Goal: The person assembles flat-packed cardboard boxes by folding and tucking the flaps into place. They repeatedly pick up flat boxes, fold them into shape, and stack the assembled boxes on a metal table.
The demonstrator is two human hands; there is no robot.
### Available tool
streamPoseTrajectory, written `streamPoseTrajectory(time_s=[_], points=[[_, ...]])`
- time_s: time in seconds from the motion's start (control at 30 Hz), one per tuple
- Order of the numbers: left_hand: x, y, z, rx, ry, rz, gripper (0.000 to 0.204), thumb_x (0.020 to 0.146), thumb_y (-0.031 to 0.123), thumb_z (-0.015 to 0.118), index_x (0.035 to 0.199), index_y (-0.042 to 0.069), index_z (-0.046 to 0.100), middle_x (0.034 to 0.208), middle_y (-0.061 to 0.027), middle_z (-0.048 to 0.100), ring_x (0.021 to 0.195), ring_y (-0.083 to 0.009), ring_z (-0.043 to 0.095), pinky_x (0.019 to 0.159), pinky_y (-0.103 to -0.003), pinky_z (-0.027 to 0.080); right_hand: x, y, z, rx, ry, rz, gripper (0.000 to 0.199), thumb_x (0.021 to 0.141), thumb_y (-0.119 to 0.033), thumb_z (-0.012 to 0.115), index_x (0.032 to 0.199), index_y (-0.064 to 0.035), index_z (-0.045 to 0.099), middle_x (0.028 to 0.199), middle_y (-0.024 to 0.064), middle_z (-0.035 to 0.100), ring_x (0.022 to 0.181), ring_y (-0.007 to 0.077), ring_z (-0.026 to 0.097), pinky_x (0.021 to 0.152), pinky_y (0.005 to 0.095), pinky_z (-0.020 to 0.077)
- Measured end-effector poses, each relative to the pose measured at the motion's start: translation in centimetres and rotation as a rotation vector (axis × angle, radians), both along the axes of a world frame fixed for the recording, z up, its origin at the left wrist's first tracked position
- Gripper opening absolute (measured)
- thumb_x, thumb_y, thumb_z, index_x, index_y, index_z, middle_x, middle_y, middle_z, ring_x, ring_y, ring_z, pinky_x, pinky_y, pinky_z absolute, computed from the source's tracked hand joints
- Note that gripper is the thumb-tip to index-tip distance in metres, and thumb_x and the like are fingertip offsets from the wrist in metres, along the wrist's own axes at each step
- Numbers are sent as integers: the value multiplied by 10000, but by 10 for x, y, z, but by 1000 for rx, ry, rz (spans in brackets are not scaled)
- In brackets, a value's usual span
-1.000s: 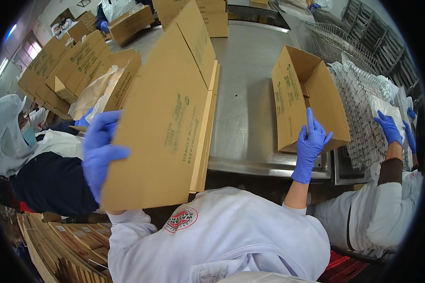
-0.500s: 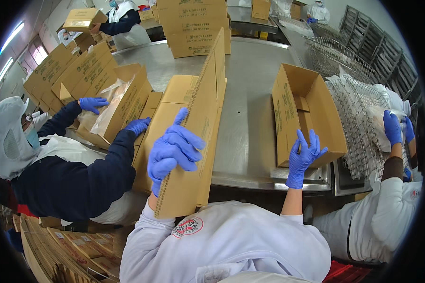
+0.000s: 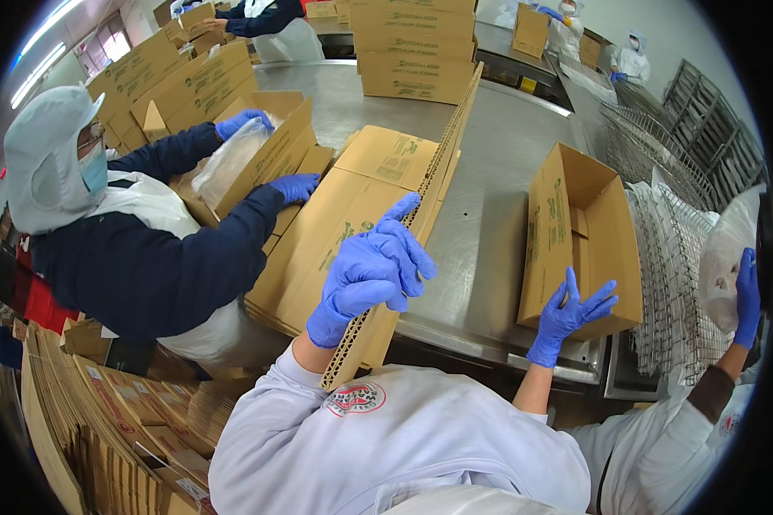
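Swung edge-on since before, the flat carton (image 3: pixel 404 232) stands over a cardboard stack (image 3: pixel 318 249), clasped by the left hand (image 3: pixel 371 270), while the right hand (image 3: pixel 567 316) rests spread against the open box (image 3: pixel 580 236).

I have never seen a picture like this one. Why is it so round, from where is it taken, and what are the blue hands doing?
The camera sits on a worker's head and looks down through a very wide lens, which bends the edges. That person's hands wear blue gloves. The left hand grips a flattened cardboard box, held on edge above a stack of flat boxes. The right hand is spread against the side of an open cardboard box on the steel table. At the left, a co-worker in dark sleeves handles a clear bag in another box. Wire racks lie to the right.
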State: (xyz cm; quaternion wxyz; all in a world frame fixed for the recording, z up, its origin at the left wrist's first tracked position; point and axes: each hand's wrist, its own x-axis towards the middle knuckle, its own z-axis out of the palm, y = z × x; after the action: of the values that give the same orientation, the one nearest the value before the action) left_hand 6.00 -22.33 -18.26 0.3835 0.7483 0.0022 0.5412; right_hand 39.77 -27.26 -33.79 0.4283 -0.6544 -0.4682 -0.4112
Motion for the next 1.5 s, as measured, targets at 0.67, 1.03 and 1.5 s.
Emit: streamPoseTrajectory(time_s=[0.67, 1.03, 1.5], points=[[10, -4, -4, 54, 31, -82, 251, 753, 219, 533, 685, 81, 731, 807, -72, 697, 921, -227, 627, 1129, -472, 104, -46, 7, 27, -70, 288, -127, 752, 899, -422, 510, 1475, -107, 144, 1505, 260, -9, 1352, 516, -60, 1036, 649, 2], [-13, -9, 3, 127, 110, 298, 553, 901, 360, 324, 883, -27, 718, 989, -177, 677, 1056, -318, 598, 1121, -478, 123, -177, 87, 149, 18, 24, 1368, 556, 954, -505, 266, 1134, -117, 622, 1180, 66, 604, 1173, 274, 509, 1106, 490, 162], [-34, 78, -15, -120, 2081, 467, 250, 848, 189, 459, 1024, 65, 587, 993, -224, 604, 900, -330, 617, 771, -408, 482, -189, 148, 151, 188, -84, 1428, 245, 743, -143, 600, 538, -102, 472, 515, 57, 388, 510, 243, 423, 602, 351, 354]])
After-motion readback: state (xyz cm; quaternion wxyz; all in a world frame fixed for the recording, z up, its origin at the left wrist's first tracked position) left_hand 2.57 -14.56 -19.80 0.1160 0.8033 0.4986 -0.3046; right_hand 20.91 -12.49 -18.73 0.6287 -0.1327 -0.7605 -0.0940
